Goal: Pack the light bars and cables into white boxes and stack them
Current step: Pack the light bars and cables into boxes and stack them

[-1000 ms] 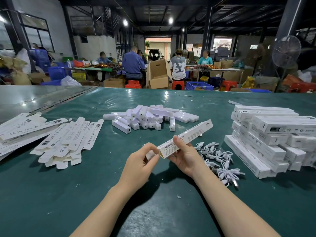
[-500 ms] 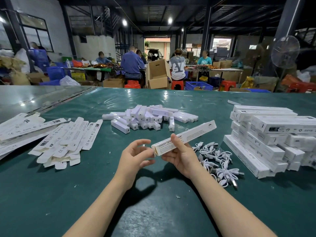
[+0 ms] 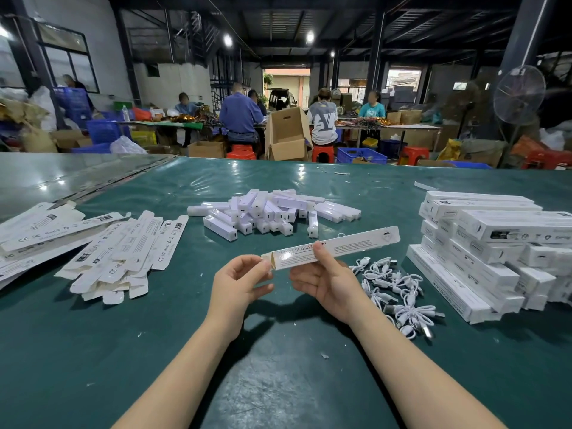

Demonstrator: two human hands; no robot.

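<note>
The long white cardboard box [image 3: 349,243] is held in the air over the green counter [image 3: 93,351], near the middle of the view. It lies almost level, its right end tilted slightly up and away. Its left end is open, showing a brown inside.

At the far left, flat white box blanks [image 3: 123,252] lie in 2 loose, overlapping piles on the counter. Further along, toward the far edge, a heap of short white light bars [image 3: 272,212] lies jumbled at many angles.

In front of that heap, the left hand [image 3: 241,283] meets the box's left end. Its grip is loose: bent fingertips touch the open end, and the thumb sticks out below, apart from the box. The right hand [image 3: 328,283] holds the box a little right of that end, its grip pinching the box with the thumb across the printed front and the fingers underneath.

Just right of that hand, coiled white cables [image 3: 393,286] lie tangled on the counter. At the far right stands a stack of closed white boxes [image 3: 483,243], several layers high, the layers crossing each other.

Beyond the counter, seated people work at other tables around an open brown carton [image 3: 288,134].
</note>
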